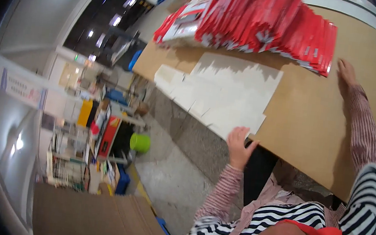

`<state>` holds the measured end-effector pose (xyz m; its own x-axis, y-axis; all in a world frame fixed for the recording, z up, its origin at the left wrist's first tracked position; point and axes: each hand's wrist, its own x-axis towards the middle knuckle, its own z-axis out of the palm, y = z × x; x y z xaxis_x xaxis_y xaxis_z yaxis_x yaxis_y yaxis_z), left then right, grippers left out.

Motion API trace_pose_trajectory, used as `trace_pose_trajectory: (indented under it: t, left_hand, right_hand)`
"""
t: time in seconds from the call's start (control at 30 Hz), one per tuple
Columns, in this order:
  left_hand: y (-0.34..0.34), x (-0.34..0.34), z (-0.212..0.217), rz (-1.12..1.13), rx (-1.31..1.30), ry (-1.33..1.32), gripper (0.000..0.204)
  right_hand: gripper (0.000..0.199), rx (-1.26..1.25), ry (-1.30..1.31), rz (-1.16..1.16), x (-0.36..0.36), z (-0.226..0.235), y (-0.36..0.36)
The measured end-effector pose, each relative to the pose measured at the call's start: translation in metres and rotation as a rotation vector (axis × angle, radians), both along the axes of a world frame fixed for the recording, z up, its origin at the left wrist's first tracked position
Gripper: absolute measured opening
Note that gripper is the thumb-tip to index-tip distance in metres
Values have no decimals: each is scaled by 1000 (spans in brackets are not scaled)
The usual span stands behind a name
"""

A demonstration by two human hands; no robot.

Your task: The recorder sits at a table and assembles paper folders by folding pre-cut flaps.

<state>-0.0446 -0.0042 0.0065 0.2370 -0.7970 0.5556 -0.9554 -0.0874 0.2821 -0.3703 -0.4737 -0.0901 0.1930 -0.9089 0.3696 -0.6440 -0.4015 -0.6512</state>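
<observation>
Workshop table under white card

Left hand at 4 o'clock, fingers over white sheet's near edge. Right hand at 2 o'clock, near red packets at 1.

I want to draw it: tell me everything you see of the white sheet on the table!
The white sheet looks like card, with stepped edges and slits along one side; it may be several pieces. It lies flat on the brown table, before the red packets. The left hand is at its near corner, contact unclear.
</observation>
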Motion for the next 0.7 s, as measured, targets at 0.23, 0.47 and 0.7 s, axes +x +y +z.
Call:
trace_pose_trajectory:
  t: [0.23, 0.47, 0.7]
  left_hand:
    - [15, 50, -11, -226, 189, -308, 25]
    - [7, -104, 93, -748, -109, -215, 9]
    - [12, -221, 36, -1021, 441, -79, 120]
  right_hand:
    - [30, 28, -132, 56, -50, 27, 144]
    - [52, -314, 77, 486, -20, 172, 378]
    - [29, -54, 352, 263, -207, 127, 454]
